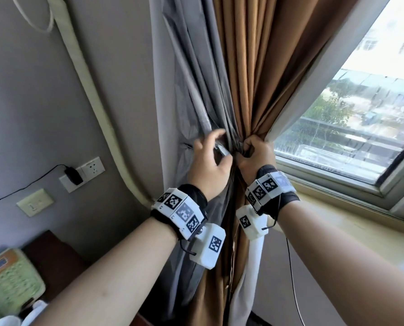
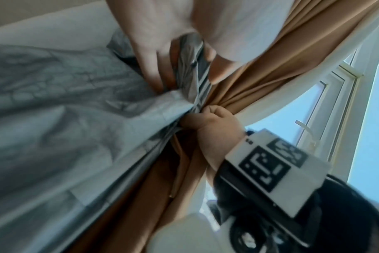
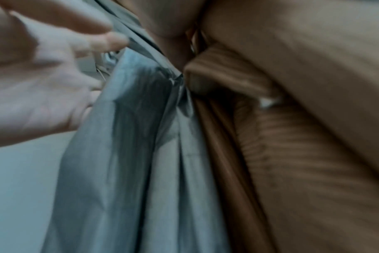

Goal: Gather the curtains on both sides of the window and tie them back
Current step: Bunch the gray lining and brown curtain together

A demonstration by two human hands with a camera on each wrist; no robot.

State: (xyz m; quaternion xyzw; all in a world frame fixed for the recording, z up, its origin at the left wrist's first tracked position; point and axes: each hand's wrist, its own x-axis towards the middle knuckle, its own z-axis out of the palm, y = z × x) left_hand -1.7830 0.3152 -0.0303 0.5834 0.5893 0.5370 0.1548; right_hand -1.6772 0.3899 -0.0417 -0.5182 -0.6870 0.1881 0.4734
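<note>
With the right hand [image 1: 255, 156] clenching the gathered brown-and-grey fabric curtain [image 1: 250, 74] beside the window [image 1: 351, 118], the left hand [image 1: 208, 163], pinching the grey fabric tie-back strip [image 2: 193, 59], should draw it snugly around the bunch.

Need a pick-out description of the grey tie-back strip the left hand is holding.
Start at the window; left of it hangs the bunched brown curtain with grey lining. At its pinched waist, the grey strip sits in the left hand: narrow and flat, unlike the loose folds around it.
</note>
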